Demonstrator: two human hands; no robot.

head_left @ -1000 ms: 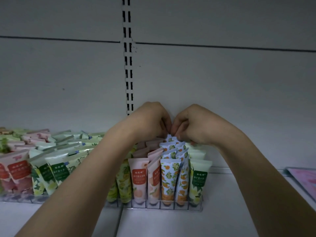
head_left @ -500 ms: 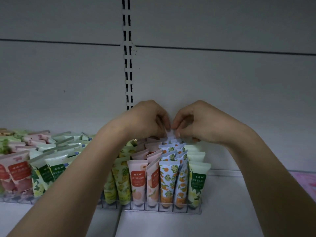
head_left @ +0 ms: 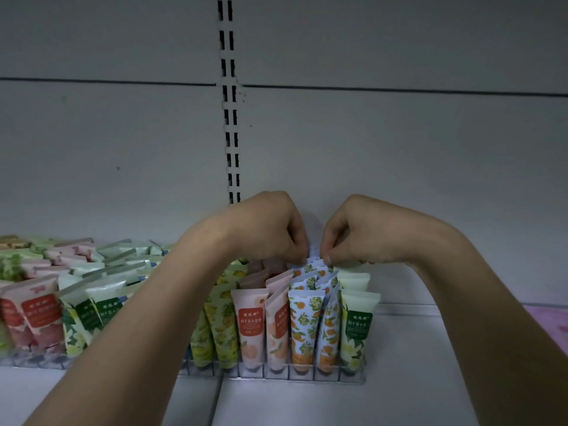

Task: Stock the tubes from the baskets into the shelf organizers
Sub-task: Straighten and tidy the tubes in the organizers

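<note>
A clear shelf organizer (head_left: 307, 375) holds rows of upright tubes: yellow lemon-print, pink peach, orange-blossom print (head_left: 305, 321) and green-label white ones. At the back of the orange-print row stands a pale tube (head_left: 314, 253), its top edge pinched from both sides. My left hand (head_left: 270, 229) grips its left corner with curled fingers. My right hand (head_left: 353, 232) pinches its right corner between thumb and forefinger. The tube's lower part is hidden behind the tubes in front.
A second organizer (head_left: 37, 361) at the left is packed with red-label and green-label tubes. The slotted shelf upright (head_left: 229, 118) runs down the back wall. A pink patterned item (head_left: 550, 321) lies at the right edge of the white shelf (head_left: 399, 395).
Both hands have risen slightly and spread a little apart, still pinching the top of the tube at the back of the orange-print row.
</note>
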